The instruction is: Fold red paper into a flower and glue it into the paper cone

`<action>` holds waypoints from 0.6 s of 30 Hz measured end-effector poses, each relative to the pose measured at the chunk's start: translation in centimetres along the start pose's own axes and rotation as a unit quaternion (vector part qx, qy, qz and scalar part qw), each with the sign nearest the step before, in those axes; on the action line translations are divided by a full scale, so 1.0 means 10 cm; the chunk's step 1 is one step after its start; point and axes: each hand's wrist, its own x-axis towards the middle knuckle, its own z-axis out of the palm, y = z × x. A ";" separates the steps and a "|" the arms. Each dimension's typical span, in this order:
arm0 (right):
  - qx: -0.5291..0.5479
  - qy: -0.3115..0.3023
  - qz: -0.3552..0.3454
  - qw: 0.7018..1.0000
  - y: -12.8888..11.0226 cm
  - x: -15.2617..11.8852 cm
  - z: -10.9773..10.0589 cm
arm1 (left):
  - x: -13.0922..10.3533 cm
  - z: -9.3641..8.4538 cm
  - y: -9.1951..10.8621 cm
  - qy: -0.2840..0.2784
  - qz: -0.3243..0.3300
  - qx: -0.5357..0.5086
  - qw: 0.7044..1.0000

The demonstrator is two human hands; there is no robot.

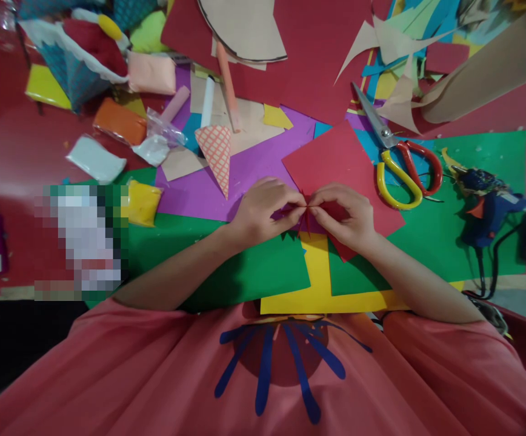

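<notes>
My left hand (267, 209) and my right hand (345, 215) meet fingertip to fingertip over the coloured sheets. Both pinch a small red paper piece (307, 223) with thin pointed strips that stick out above and below the fingers; most of it is hidden by them. Under my right hand lies a red sheet (331, 157), partly over a purple sheet (263, 163). Scissors (394, 145) with one red and one yellow handle rest just beyond my right hand. A small paper cone (217, 154) with a red lattice pattern lies beyond my left hand.
Green sheets (226, 266) and a yellow sheet (320, 266) cover the near side. A blue glue gun (485, 212) with its cord lies right, below a brown paper roll (485, 66). Clay packets (120, 121) and a larger blue cone (74, 66) crowd the left.
</notes>
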 end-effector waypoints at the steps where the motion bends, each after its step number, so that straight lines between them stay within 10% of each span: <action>1: 0.002 0.000 0.001 1.000 0.00 0.00 0.00 | 0.00 0.00 0.00 0.002 0.002 0.002 1.000; 18: 0.021 -0.049 0.011 0.999 0.02 0.00 -0.02 | 0.03 -0.04 0.00 -0.020 0.038 -0.009 0.999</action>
